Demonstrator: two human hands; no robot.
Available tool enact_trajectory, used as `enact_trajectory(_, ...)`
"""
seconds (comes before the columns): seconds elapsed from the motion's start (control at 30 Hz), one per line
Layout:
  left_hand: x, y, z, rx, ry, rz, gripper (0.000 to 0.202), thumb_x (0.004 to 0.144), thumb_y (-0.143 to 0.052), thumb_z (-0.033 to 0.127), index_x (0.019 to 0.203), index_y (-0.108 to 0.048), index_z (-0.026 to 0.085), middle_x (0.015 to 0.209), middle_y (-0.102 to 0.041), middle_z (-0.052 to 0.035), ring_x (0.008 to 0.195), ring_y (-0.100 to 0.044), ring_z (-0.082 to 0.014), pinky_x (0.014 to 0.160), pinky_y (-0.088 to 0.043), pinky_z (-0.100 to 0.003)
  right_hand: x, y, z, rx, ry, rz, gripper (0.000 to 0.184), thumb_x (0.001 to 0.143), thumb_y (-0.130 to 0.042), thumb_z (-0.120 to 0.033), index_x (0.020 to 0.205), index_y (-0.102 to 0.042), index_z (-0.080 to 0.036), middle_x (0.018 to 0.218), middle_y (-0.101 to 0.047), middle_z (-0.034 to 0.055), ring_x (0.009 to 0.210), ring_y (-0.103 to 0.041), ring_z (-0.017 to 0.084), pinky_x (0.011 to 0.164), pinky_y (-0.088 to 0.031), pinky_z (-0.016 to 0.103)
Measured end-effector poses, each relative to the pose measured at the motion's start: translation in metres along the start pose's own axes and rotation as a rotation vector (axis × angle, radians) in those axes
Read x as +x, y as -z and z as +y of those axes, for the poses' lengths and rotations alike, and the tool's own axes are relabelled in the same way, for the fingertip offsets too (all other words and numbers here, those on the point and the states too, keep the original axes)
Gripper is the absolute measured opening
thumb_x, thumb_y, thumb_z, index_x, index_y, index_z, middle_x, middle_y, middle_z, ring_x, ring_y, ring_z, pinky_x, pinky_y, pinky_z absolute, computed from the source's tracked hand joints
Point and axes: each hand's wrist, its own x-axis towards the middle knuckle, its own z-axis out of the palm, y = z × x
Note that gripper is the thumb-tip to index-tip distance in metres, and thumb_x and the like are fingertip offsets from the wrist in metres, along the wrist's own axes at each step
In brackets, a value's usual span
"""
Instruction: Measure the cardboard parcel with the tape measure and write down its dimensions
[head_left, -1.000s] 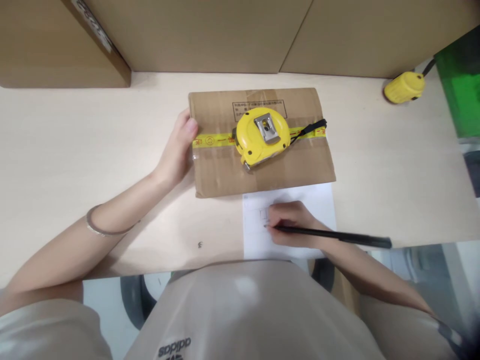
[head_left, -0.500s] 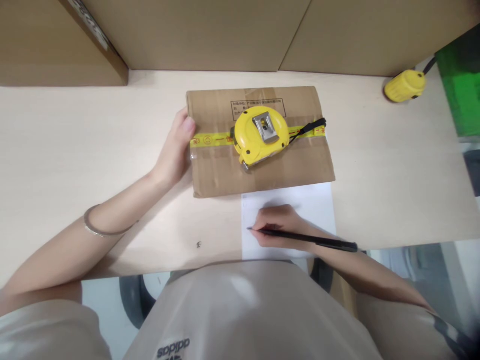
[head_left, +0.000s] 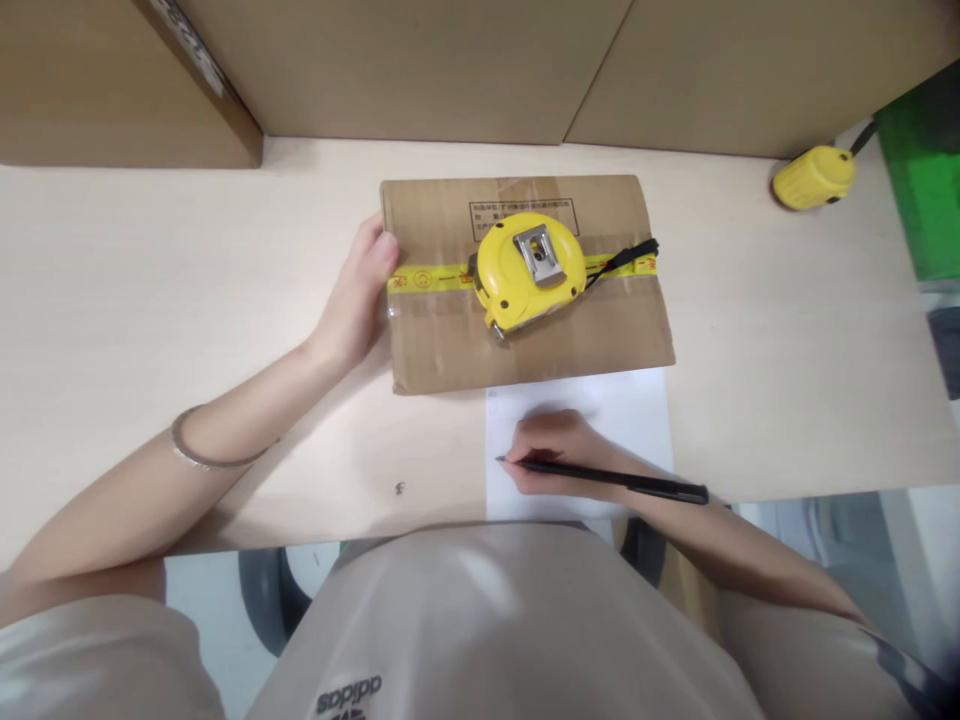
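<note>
My left hand (head_left: 361, 290) grips the left edge of a brown cardboard box (head_left: 431, 350), thumb on top and the other fingers hidden behind or beneath it. Yellow printed tape (head_left: 424, 279) runs across the box. On top lies a yellow tape measure (head_left: 517, 270), metal belt clip facing up, its black wrist strap (head_left: 626, 255) trailing right. A white sheet of paper (head_left: 645, 410) lies partly under the box on the near side. Resting on the paper, my right hand (head_left: 555, 450) is closed around a black pen (head_left: 622, 478), its tip pointing left near the sheet's left edge.
Large cardboard boxes (head_left: 420, 70) line the back of the pale table (head_left: 787, 350), with another box (head_left: 112, 90) at the back left. A yellow object with a black cord (head_left: 814, 178) sits at the back right, near a green surface (head_left: 919, 180). The table's front edge meets my body.
The view has shifted slightly, so the box and tape measure appear a little further right. Both hands keep their holds, and the pen is tilted almost the same way.
</note>
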Motion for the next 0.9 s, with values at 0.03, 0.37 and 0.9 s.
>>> enact_trajectory(0.03,0.0,0.0,-0.001,-0.001,-0.003,0.0,0.044,0.086,-0.063,0.067,0.118,-0.065,0.037,0.138,-0.063,0.0051,0.144,-0.043,-0.0299,0.12,-0.042,-0.048,0.0,0.0,0.0,0.002,0.013,-0.008,0.018,0.081,-0.062,-0.018,0.063,-0.061,-0.018,0.057,-0.051,-0.0047,0.054,-0.042,0.006,0.054,-0.034,0.021)
enact_trajectory(0.37,0.0,0.002,-0.001,0.024,-0.012,-0.007,0.043,0.088,-0.061,0.066,0.119,-0.065,0.036,0.139,-0.063,0.0049,0.144,-0.043,-0.0299,0.121,-0.04,-0.048,0.0,-0.001,0.0,-0.008,0.047,0.005,0.018,0.08,-0.062,-0.014,0.063,-0.06,-0.017,0.057,-0.051,-0.0052,0.054,-0.042,0.006,0.055,-0.033,0.021)
enact_trajectory(0.9,0.005,0.017,-0.014,0.011,-0.089,-0.149,0.044,0.092,-0.06,0.059,0.13,-0.06,0.036,0.143,-0.054,0.0009,0.15,-0.035,-0.0288,0.126,-0.032,-0.047,0.001,-0.002,0.002,0.0,0.067,0.04,0.018,0.077,-0.062,-0.012,0.061,-0.058,-0.017,0.056,-0.049,-0.0055,0.054,-0.04,0.005,0.054,-0.032,0.02)
